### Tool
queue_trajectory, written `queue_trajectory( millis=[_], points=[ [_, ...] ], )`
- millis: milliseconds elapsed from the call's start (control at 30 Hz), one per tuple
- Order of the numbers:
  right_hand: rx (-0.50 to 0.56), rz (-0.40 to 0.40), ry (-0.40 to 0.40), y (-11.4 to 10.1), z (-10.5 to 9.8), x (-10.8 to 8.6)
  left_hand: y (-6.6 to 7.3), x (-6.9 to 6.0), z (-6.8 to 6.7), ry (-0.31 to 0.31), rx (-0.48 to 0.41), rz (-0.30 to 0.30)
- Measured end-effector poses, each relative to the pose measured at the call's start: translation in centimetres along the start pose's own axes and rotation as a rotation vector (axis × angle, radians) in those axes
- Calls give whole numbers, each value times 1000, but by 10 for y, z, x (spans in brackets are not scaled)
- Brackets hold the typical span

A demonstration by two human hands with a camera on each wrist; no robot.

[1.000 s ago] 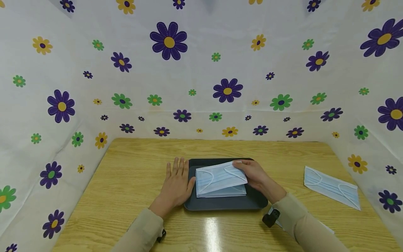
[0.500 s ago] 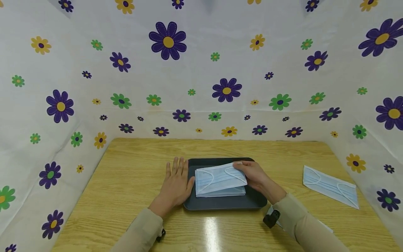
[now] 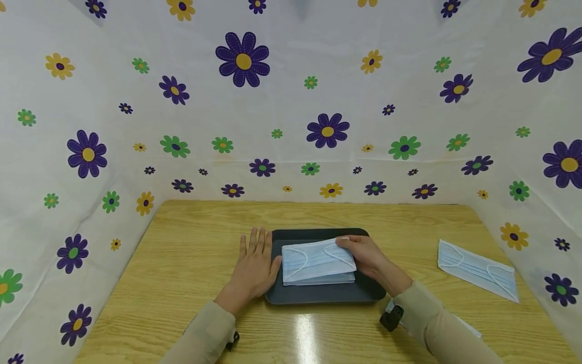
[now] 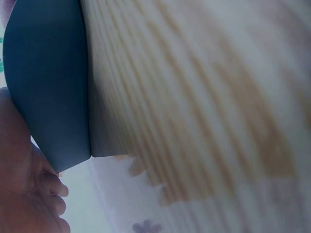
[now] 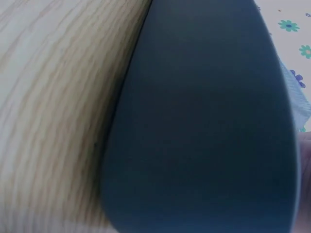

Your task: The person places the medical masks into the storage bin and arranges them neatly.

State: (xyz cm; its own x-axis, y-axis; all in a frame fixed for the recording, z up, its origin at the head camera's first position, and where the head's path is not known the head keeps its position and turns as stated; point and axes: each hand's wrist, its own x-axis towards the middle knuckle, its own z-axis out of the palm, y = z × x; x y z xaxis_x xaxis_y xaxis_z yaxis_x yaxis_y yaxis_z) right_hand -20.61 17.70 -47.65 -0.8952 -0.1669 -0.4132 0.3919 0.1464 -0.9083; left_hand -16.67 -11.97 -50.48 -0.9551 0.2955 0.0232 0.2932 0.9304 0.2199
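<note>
My right hand (image 3: 369,257) pinches the right end of a light-blue face mask (image 3: 313,259) with white ear loops. That end is tilted up, while the left end lies low over a stack of face masks (image 3: 334,278) in a dark grey tray (image 3: 318,294). Against the tray's left rim rests my left hand (image 3: 254,270), fingers straight, thumb along the edge. In the left wrist view the tray's side (image 4: 48,87) stands beside the left hand's fingers. The tray wall (image 5: 204,121) fills most of the right wrist view, with a blue mask edge (image 5: 294,92) behind it.
On the wooden table (image 3: 191,227), another face mask (image 3: 477,270) lies at the right. One more mask (image 3: 468,326) is partly hidden under the right forearm. Flower-print cloth (image 3: 291,101) walls the table at the back and both sides.
My right hand has lowered the mask's raised end slightly toward the stack, narrowing the gap beneath it. The left hand and tray have stayed in place.
</note>
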Motion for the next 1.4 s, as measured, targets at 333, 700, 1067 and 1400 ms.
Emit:
queue_trajectory(
  millis=[333, 700, 1067, 1400],
  points=[
    [-129, 8, 57, -3, -2, -4, 0, 0, 0, 11, -13, 5],
    [-169, 29, 81, -7, -11, -10, -1, 1, 2, 8, -9, 6],
    [-289, 15, 117, -12, -16, -12, -2, 1, 3, 8, 0, 7],
    [-273, -36, 110, -13, -22, -16, -2, 1, 3, 18, -7, 15]
  ],
)
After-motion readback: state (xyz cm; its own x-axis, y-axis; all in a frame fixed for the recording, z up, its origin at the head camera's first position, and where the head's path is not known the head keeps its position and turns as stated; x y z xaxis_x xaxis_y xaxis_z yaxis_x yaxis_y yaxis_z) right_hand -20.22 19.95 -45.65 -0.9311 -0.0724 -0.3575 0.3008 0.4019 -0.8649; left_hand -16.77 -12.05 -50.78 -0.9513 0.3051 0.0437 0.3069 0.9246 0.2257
